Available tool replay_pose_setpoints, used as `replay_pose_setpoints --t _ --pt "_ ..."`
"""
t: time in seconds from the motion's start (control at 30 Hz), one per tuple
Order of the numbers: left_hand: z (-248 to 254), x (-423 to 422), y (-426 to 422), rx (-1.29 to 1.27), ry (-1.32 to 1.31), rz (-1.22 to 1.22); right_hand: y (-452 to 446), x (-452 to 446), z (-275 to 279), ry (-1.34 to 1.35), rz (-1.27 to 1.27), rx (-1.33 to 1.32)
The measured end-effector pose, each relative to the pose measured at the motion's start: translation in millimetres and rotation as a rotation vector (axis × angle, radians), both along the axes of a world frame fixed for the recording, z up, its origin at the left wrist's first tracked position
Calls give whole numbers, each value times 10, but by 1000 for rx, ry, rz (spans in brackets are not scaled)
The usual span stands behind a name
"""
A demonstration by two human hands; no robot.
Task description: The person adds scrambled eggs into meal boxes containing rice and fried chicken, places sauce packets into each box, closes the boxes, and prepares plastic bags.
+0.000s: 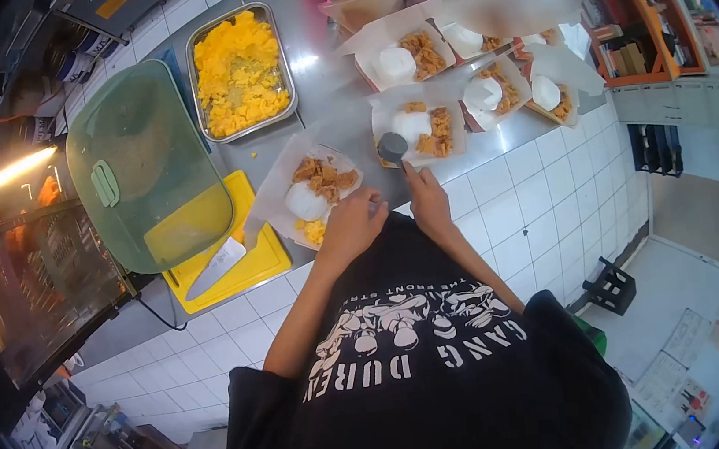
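Note:
My left hand [358, 223] is closed, with curled fingers at the near right edge of a paper-lined food box [270, 201]. What its fingertips grip, if anything, is hidden. White rice [305, 201], brown fried pieces [323, 178] and a little yellow scrambled egg [311, 231] lie in this box. In my right hand [430, 203] is the handle of a dark grey round scoop [392, 147]. The scoop's head overlaps the near left side of another box [380, 116], which holds rice and fried pieces.
A metal tray [293, 108] of scrambled egg stands at the back left. A knife [216, 268] lies on a yellow cutting board [270, 257], partly under a greenish translucent lid [148, 160]. Several filled boxes [364, 69] stand at the right. A lit glass cabinet [26, 254] is far left.

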State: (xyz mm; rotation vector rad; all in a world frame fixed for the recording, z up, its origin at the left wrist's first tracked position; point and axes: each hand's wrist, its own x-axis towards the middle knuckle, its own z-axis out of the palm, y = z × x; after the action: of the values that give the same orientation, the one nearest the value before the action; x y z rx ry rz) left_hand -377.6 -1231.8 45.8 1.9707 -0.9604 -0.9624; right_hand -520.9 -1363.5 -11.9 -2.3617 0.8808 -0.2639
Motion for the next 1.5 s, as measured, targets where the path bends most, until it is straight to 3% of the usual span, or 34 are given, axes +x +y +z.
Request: replay_pose_setpoints --t 0.13,0.2,0.23,0.37,0.43,0.5,0.57,0.67,0.73,0.87,1.07,1.13,1.17,1.23,1.27,1.43,1.5 --pt "88 -5 203 -3 116 145 -114 -110 67 34 -10 -36" --pt "207 71 301 -30 168 215 -230 -84 199 -87 -32 8" --pt "360 131 380 -84 238 255 -325 1 227 -355 18 -122" --pt "757 847 882 -433 411 583 -424 590 976 -351 -291 516" --pt "756 1273 932 -413 157 801 -446 1143 1211 -444 -94 343" --pt "421 1654 860 -380 261 826 -433 1799 1306 -418 116 162" --pt "-219 1878 803 -212 305 735 -491 2434 1118 -197 306 117" --pt "-299 1974 638 -52 505 727 -438 3235 714 -175 492 -91" --pt "-433 2019 599 -92 544 762 -345 3588 572 309 542 -313" --pt "-588 2058 555 -169 571 828 -86 3815 139 327 540 -379" --pt "-834 2115 596 -241 630 830 -79 3760 -5 237 890 -209" --pt "-858 2103 600 -235 622 827 -146 3696 -96 -70 696 169" --pt "-866 2101 589 -234 611 823 -241 3677 -114 -74 686 168" --pt "-815 2075 612 -242 632 812 -296 3597 178 264 248 922" --pt "-779 2075 634 -256 650 813 -313 3528 220 257 241 922" --pt "-569 1956 773 -281 633 798 -490 2986 441 -123 3 1414" --pt "-551 1872 825 -339 636 806 -551 2608 699 -229 -41 1445"
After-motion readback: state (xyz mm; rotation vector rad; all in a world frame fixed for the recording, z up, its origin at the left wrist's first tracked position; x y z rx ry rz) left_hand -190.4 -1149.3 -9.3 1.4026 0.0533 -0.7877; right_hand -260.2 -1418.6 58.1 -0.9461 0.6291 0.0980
